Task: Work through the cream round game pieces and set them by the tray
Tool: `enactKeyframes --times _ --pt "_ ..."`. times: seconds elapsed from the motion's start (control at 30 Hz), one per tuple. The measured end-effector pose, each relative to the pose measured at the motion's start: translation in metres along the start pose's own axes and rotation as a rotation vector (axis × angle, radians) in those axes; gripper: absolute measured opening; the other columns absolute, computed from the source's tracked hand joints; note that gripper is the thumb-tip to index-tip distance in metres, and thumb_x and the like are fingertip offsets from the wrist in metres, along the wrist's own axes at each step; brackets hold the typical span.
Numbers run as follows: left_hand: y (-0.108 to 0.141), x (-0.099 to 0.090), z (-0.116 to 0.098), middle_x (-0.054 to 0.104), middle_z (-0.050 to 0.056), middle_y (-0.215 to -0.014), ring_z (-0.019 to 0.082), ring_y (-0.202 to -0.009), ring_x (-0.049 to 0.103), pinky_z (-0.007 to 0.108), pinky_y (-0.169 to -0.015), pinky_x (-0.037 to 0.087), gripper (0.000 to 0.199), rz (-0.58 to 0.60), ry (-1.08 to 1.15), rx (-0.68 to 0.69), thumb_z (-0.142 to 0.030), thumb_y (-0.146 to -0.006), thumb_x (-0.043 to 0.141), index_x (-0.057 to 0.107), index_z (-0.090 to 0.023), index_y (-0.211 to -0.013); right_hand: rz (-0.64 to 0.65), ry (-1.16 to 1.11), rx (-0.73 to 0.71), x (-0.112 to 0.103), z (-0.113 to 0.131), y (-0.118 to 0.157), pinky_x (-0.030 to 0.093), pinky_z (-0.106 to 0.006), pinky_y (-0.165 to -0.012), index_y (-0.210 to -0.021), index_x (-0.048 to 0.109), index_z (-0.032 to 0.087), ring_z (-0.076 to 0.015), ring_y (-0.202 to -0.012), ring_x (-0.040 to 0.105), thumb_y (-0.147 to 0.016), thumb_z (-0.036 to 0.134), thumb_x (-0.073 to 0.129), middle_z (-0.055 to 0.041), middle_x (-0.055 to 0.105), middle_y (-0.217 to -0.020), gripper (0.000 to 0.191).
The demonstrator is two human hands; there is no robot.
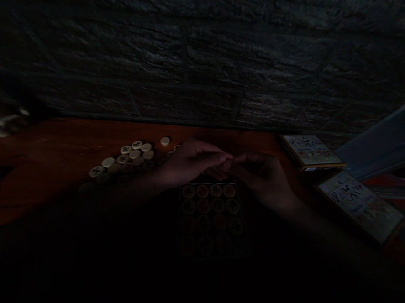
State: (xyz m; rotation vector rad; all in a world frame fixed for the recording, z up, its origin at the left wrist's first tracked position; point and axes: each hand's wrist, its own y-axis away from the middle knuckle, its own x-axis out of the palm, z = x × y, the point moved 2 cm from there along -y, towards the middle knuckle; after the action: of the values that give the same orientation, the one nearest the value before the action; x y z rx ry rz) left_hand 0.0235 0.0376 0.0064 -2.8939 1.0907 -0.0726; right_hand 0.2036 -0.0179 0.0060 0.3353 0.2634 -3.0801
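Note:
My left hand (197, 162) and my right hand (261, 175) meet with their fingertips just beyond a tray of round pieces. Both are closed, thumb and fingers drawn together. Dimness hides whatever may be between the fingers. Close below them lies the shallow tray (179, 214), with Chinese chess pieces (203, 205) in rows, marked with red or dark characters. Left of my left hand, several loose chess pieces (123, 159) lie in a cluster, some with blank faces up. One pale piece (165, 141) sits apart behind them.
Two flat printed boxes, one farther back (312, 149) and one nearer (360, 204), lie right of my right hand. A dark stone-like wall (180, 58) rises behind the reddish wooden table (62, 138). A blurred pale object (2, 116) stands at far left.

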Motion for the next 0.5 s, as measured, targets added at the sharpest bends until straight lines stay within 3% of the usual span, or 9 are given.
enactKeyframes --times 0.33,0.5 --pt "0.0009 -0.0032 0.0043 0.083 0.010 -0.107 0.019 -0.093 0.081 0.027 -0.083 0.063 0.032 0.078 -0.065 0.072 -0.026 -0.087 0.082 0.079 -0.018 -0.117 -0.001 -0.052 0.066 -0.0019 0.0039 0.0010 0.049 -0.024 -0.053 -0.077 0.075 0.019 -0.0128 -0.058 0.064 -0.081 0.053 0.084 -0.0020 0.073 -0.068 0.036" --pt "-0.0001 -0.0029 0.0046 0.083 0.012 -0.109 0.022 -0.094 0.081 0.032 -0.085 0.064 0.036 0.022 -0.065 0.068 -0.026 -0.084 0.085 0.079 -0.016 -0.118 -0.005 -0.032 0.063 -0.0020 0.0047 0.0003 0.051 -0.025 -0.055 -0.076 0.075 0.019 -0.0138 -0.060 0.065 -0.085 0.055 0.079 -0.0031 0.073 -0.070 0.037"
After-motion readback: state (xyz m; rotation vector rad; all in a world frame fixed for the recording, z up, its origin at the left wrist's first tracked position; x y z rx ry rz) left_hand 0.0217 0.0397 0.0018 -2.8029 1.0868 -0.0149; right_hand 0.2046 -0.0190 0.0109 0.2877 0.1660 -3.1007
